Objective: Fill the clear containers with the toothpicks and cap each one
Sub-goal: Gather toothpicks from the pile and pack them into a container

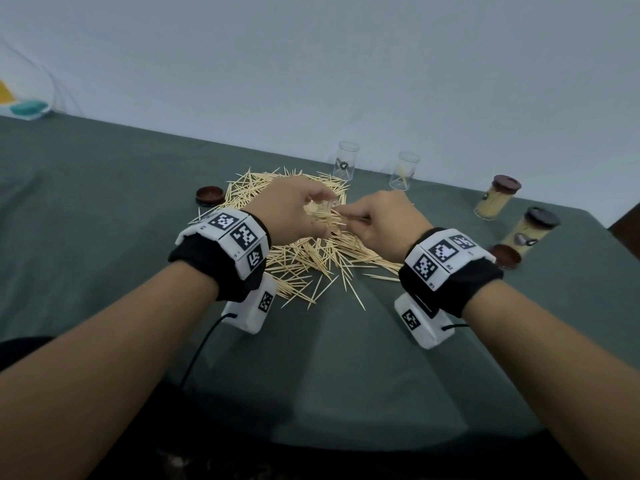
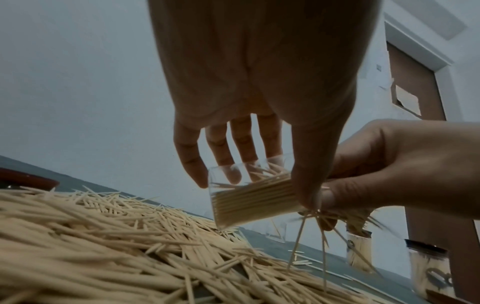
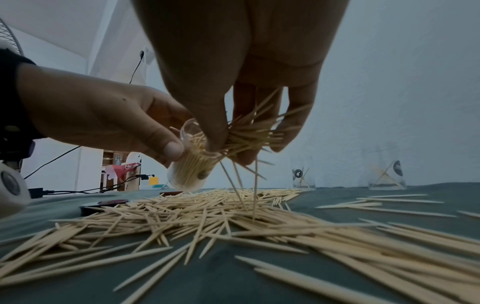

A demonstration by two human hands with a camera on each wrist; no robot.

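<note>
loading in hand: left hand (image 1: 294,206) grips tilted container (image 2: 253,193), right hand (image 1: 384,220) pinches toothpicks (image 3: 249,133); align bundle with mouth to curb spillage.

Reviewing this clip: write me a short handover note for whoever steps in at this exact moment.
Left hand: holds a clear container, tilted on its side above the toothpick pile and partly filled.
Right hand: pinches a bundle of toothpicks at the container's mouth; a few are dropping loose.
Done: two capped containers, full, stand at the right.
Left: finish and cap the held one, then fill and cap the two open containers at the back, each holding only a few toothpicks. Loose caps lie left and right of the pile; a third is not clearly visible.
</note>
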